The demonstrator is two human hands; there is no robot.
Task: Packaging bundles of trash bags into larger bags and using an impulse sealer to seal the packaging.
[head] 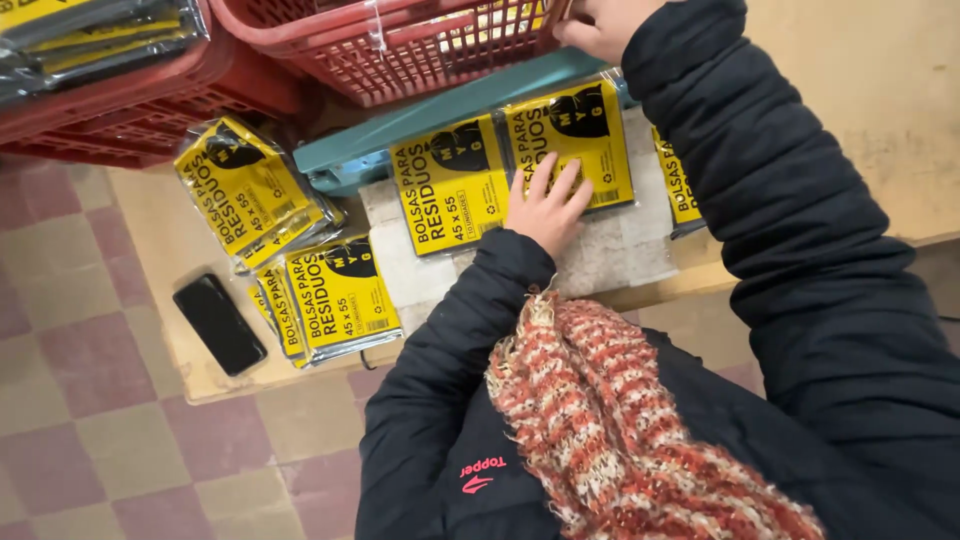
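Head view: left hand (548, 205) rests flat on a yellow packet (570, 145), right hand (600, 25) probably grips the red basket (400, 45) rim, so slide packets flush.

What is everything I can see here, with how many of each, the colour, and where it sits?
packs: two side by side on the slab under the left hand, a third at the right edge part hidden by the sleeve, two small heaps at left on the table; yellow and black, in clear wrap
slab: one, pale grey, on the table
bar: one, teal, behind the slab
baskets: at least two, red, at top; the left one holds more packs
phone: one, black, near the table's left edge
table: one, tan
floor: pink and beige tiles
scarf: one, red and cream, at the chest
left hand: flat on a pack
right hand: fingers on a basket rim
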